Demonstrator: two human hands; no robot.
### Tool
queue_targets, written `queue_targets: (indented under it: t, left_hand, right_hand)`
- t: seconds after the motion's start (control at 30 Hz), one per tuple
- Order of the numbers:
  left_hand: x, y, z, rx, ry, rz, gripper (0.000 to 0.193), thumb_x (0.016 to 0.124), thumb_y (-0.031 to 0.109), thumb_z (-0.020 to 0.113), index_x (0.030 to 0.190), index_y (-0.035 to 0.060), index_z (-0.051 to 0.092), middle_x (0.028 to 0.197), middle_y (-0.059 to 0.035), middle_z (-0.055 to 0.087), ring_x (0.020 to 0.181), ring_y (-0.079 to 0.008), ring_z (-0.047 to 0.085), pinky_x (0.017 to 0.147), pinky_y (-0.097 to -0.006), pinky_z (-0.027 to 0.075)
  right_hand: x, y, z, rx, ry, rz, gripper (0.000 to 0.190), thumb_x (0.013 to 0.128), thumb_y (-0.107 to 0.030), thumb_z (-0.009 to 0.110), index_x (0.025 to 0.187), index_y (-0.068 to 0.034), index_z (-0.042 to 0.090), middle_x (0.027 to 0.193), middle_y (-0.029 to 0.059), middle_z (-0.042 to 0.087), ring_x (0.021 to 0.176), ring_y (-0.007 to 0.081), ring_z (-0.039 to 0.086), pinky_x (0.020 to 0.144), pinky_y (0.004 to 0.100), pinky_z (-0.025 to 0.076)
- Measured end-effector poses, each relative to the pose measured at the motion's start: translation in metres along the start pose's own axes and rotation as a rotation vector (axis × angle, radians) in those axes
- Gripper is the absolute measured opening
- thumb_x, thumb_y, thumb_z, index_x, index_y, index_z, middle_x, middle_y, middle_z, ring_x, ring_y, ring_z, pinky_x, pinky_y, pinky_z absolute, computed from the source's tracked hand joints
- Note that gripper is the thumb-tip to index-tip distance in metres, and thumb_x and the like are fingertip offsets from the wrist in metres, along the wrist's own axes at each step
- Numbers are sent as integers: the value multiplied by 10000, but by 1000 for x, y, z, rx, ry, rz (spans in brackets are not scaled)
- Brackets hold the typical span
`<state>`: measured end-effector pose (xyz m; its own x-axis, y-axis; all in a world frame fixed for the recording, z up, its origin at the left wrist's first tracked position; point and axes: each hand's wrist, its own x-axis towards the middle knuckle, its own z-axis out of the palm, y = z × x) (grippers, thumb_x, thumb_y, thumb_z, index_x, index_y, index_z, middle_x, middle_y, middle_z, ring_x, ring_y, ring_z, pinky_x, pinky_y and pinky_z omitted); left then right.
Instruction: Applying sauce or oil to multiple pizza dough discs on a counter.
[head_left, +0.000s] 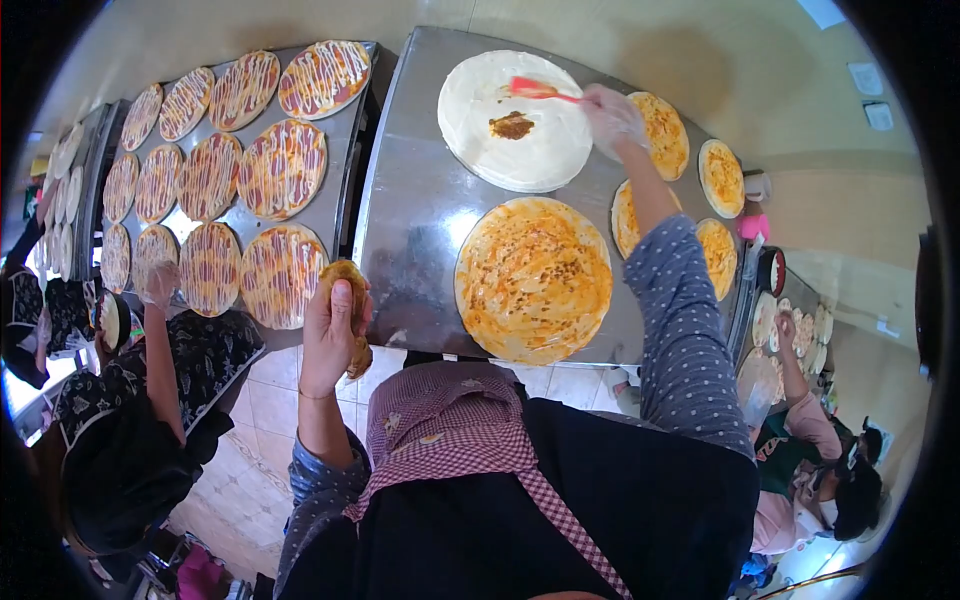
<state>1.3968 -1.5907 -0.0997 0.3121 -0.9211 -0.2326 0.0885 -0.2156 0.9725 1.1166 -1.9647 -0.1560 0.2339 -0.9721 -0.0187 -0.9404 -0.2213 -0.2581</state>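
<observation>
My right hand (615, 121), in a clear plastic glove, grips a red-headed brush or spatula (534, 88). Its blurred head is over a white dough round (480, 157), beside a patch of brown sauce (512, 126). The lower edge of this round looks layered. Nearer to me lies a dough round coated with orange sauce and darker flecks (534, 281). My bare left hand (328, 341) is wrapped around a yellow-brown, lumpy sauce container (343, 271) at the steel table's left front corner. Whether it is a bag or a bottle I cannot tell.
Smaller-looking sauced rounds (721, 178) lie along the right of my steel table (405, 187). On the left table, several topped rounds (283, 169) carry white drizzle, with a co-worker's gloved hand (160, 285) over one. Another person's hand (784, 328) works at right.
</observation>
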Motion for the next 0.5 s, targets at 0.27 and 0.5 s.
queue_targets:
  t: [0.27, 0.5]
  left_hand:
    - [-2, -2, -5, 7, 19, -19, 386, 985, 373, 329, 931, 34, 507, 613, 9, 446, 506, -38, 361, 453, -180, 291]
    - [0, 1, -5, 14, 13, -31, 397, 985, 378, 327, 924, 31, 511, 609, 11, 441, 503, -39, 358, 447, -182, 288]
  right_hand:
    - [-2, 17, -16, -212, -148, -19, 240, 814, -345, 524, 929, -161, 625, 957, 66, 646, 928, 231, 594, 838, 345, 439]
    - [-19, -3, -5, -78, -75, -101, 244, 820, -356, 498, 951, -197, 629, 972, 41, 646, 956, 231, 594, 813, 361, 455]
